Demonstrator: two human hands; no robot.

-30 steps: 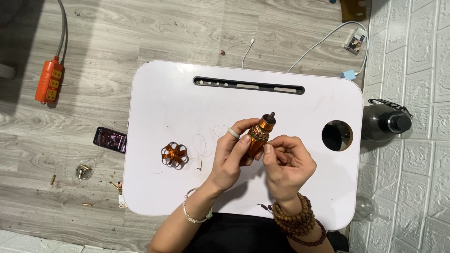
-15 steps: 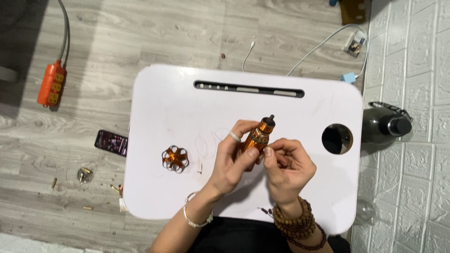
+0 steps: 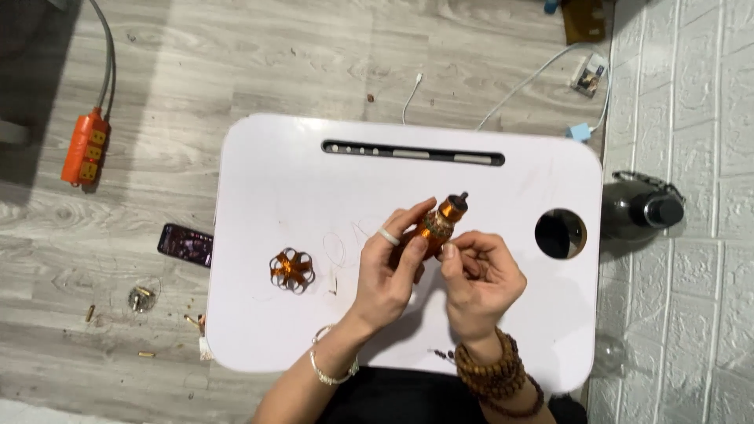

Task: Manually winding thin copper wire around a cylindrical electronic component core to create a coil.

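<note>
Orange wire-wound spool [image 3: 437,226] pinched above white lap table [image 3: 267,173] centre: left hand [image 3: 390,271] wrapped round body, right hand [image 3: 477,276] fingertips closed at lower end. Likely light, stiff, windings delicate; grip by core. Matching coil [image 3: 291,269] at nine o'clock.

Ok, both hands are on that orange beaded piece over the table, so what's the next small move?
Probably steady the orange beaded piece with the left hand while the right hand works its fingertips at the lower end. It is held tilted above the white table, dark tip pointing away, and the right fingers already pinch beside it.
</note>
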